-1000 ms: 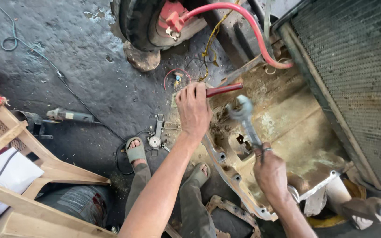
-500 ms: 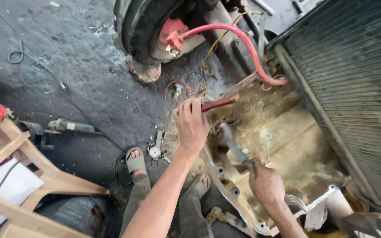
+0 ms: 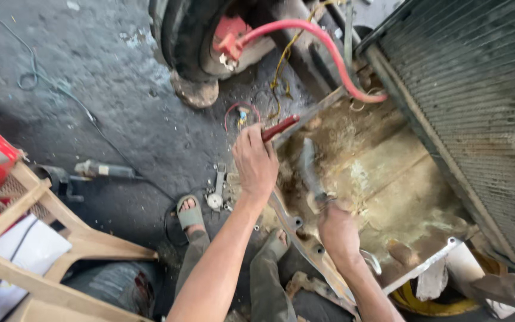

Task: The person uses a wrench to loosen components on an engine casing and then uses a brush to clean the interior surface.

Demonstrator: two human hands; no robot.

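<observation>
While the person crouches on the dark, stained concrete floor (image 3: pixel 108 89), a ribbed radiator core (image 3: pixel 478 101) fills the right side and a black tyre (image 3: pixel 180 36) stands at the top, with a thick red hose (image 3: pixel 329 48) curving from a red fitting beside it down toward the radiator. Between them lies a rusty, dirt-caked metal tray (image 3: pixel 382 173), its flanged edge with bolt holes running past the person's sandalled feet (image 3: pixel 189 213). At lower left stands a pale wooden chair frame (image 3: pixel 49 238). An angle grinder (image 3: pixel 99 171) lies on the floor well apart from the work, its cable trailing off. A few small metal parts (image 3: pixel 216 194) sit just beside the left foot.

Over the tray's near corner, the left hand (image 3: pixel 256 161) has its fingers wrapped tight around a red-handled tool (image 3: pixel 280 127), the handle sticking out up and to the right; its working end is hidden under the hand. Lower and to the right, the right hand (image 3: pixel 336 229) grips the shaft of a grey metal wrench (image 3: pixel 309 170), whose blurred head points up over the dirty tray floor, near the left hand.
</observation>
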